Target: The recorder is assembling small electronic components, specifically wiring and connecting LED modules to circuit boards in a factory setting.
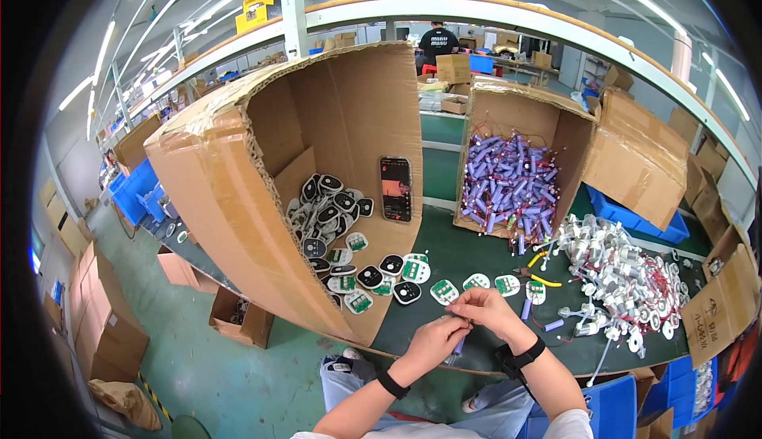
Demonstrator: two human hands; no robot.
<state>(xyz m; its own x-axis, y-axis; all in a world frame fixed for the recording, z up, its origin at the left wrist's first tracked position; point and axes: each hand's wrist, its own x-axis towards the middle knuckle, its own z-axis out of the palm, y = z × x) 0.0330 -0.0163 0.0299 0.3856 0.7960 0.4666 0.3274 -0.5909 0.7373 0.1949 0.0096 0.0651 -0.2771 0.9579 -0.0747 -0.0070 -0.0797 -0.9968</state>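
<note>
My left hand (pixel 435 340) and my right hand (pixel 486 312) meet over the front of the dark green worktable (pixel 432 236), their fingertips pinched together. A purple cylindrical battery cell (pixel 459 347) shows just under the left hand's fingers. Whatever lies between the fingertips is too small and covered to make out. Beyond the hands is a row of white rounded covers with green circuit boards, among them one cover (pixel 444 291) and another (pixel 506 284). Two loose purple cells, one upright-looking (pixel 526 309) and one lying flat (pixel 553 325), rest right of my right hand.
A big cardboard box (pixel 230 201) on its side holds piled black-and-white covers (pixel 329 209) and a phone (pixel 396 189). Behind, another box (pixel 575 141) is full of purple cells with wires. Yellow-handled pliers (pixel 544 281) lie by a heap of white wired parts (pixel 627 280).
</note>
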